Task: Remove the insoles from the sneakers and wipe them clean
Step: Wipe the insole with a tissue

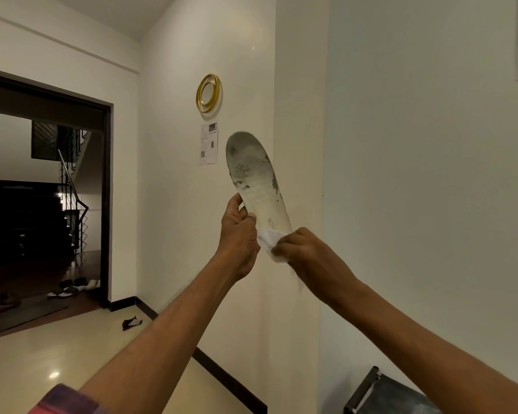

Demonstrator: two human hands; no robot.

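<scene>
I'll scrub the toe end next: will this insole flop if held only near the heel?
Probably fairly stiff: the insole stands nearly straight above the left hand, toe unsupported. Likely light, being thin. Pushing with the cloth may bend it.

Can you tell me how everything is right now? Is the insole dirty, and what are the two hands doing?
insole: out of the shoe, held up in the air, toe end up, grey dirt on the toe half.
cloth: white, bunched against the insole's heel end.
left hand: grips the insole's edge near the heel.
right hand: pinches the cloth.
doorway: open, dark beyond.
gold ring: hanging on the wall.
</scene>
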